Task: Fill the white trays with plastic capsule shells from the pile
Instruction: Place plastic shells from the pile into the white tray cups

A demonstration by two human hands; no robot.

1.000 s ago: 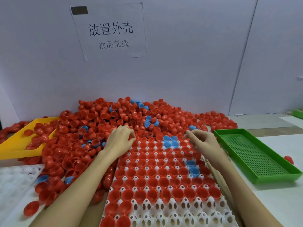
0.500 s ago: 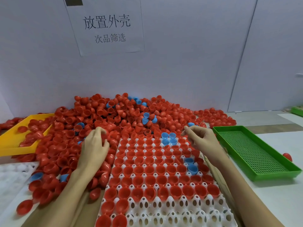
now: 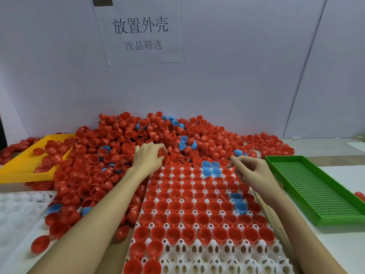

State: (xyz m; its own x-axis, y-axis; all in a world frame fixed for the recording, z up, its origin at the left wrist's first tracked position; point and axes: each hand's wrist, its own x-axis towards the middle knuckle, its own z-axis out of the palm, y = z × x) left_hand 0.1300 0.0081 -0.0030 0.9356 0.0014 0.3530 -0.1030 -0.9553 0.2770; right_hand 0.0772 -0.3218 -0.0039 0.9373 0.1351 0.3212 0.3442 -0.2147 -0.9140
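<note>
Red plastic capsule shells (image 3: 122,155) were heaped in a big pile against the back wall, around 12 o'clock from the person, with a handful of blue shells (image 3: 183,142) mixed in and loose ones spilling out toward 9 o'clock. Right in front sat the white tray (image 3: 213,260), most of its pockets already holding red shells open side up, plus a little cluster of four blue ones (image 3: 211,168) near its far edge and two more blue ones (image 3: 239,203) toward its right side; the nearest rows at 6 o'clock were mostly still bare white. The left hand (image 3: 149,158) was at the tray's far left corner, about 11 o'clock, fingers curled down into the pile where it meets the tray. Looked like it was closing on red shells, but I honestly couldn't tell if it actually had one. The right hand (image 3: 250,170) hovered over the tray's far right corner, around 1 o'clock, fingers loosely curled with thumb and fingertips brought together, and I couldn't see anything held in them. A yellow tray (image 3: 17,169) with some red shells in it sat at 10 o'clock, a second white tray (image 3: 17,210) at 8 o'clock, and a green perforated tray (image 3: 316,186) at 3 o'clock. A paper sign (image 3: 140,32) with printed characters was stuck on the wall above the pile.
</note>
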